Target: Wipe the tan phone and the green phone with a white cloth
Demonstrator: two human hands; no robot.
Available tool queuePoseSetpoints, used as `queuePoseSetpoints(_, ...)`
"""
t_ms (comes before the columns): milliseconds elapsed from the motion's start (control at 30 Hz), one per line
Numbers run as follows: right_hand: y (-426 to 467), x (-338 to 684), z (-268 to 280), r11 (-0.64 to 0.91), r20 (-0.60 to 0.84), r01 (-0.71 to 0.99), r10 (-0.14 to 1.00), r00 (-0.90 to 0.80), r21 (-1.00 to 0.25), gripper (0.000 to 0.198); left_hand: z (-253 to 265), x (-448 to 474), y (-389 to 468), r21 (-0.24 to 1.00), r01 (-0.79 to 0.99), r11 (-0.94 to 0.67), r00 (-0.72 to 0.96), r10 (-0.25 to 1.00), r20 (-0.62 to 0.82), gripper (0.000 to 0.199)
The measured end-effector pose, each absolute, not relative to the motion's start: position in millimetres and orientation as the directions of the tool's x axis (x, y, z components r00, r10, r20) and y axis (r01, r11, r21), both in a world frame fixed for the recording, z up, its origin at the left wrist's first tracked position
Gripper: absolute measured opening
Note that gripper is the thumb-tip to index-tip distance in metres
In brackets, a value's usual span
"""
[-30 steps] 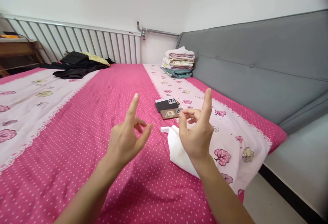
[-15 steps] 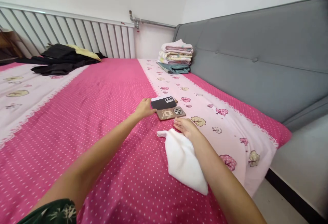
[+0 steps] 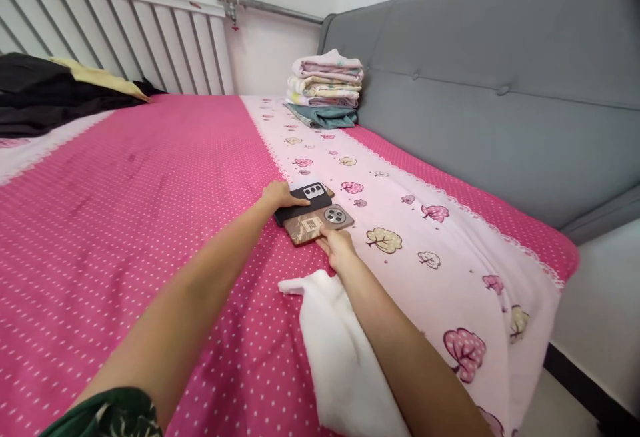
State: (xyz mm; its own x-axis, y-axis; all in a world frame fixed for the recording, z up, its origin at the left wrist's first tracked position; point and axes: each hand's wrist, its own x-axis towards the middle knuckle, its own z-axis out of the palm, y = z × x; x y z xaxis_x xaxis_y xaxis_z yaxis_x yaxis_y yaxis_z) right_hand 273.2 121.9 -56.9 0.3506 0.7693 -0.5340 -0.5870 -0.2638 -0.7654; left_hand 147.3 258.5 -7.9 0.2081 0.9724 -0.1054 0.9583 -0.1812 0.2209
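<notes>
Two phones lie side by side, backs up, on the bedspread. Over the black phone (image 3: 293, 211) rests the thumb of my left hand (image 3: 278, 195), with its fingers curled round the left end. My right hand (image 3: 338, 248) pinches the near edge of the brown patterned phone (image 3: 320, 219), thumb on top and fingers at the underside. That phone has a round camera block and a pale label. From behind the black phone peeks the brownish corner of another flat item (image 3: 329, 191), mostly hidden. A white cloth (image 3: 333, 350) lies crumpled beneath my right forearm.
The pink dotted bedspread (image 3: 190, 150) covers the bed. Folded cloths (image 3: 327, 87) are stacked by the grey padded headboard (image 3: 465, 90). Dark clothes (image 3: 45, 94) lie at the far left before a white radiator (image 3: 150, 44). The bed's edge drops away at the right.
My left thumb has moved onto the black phone. My right hand has closed on the brown phone's near edge, and that phone now looks slightly tilted. The camera view has shifted.
</notes>
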Motion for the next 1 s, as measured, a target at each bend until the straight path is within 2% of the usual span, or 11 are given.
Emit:
queuePoseSetpoints(167, 122.5, 275.1, -65.4, -0.201, -0.472, -0.616, 0.823, 0.315, -0.762, 0.026, -5.0, 152.3, 245.4, 0.176, 0.971, -0.161, 0.163, 0.987, -0.002, 0.106)
queuePoseSetpoints(300, 121.3, 276.7, -68.5, -0.178, -0.424, -0.628, 0.866, 0.265, -0.757, 0.026, 5.8, 149.3, 227.3, 0.173, 0.962, -0.210, 0.196, 0.976, 0.094, 0.098)
queuePoseSetpoints(633, 116.9, 286.8, -70.4, -0.156, -0.339, -0.680, 0.930, 0.144, -0.717, 0.028, 37.4, 151.8, 221.8, 0.169, 0.921, -0.351, 0.362, 0.932, -0.035, 0.059)
queuePoseSetpoints(833, 116.6, 290.3, -70.8, -0.123, -0.298, -0.715, 0.947, 0.123, -0.689, 0.031, 28.2, 148.7, 206.0, 0.234, 0.885, -0.403, 0.424, 0.904, -0.045, 0.077)
queuePoseSetpoints(1000, 114.7, 292.4, -67.9, -0.123, -0.293, -0.739, 0.950, 0.105, -0.663, 0.028, 23.0, 151.2, 181.9, 0.224, 0.866, -0.448, 0.464, 0.885, -0.025, 0.085)
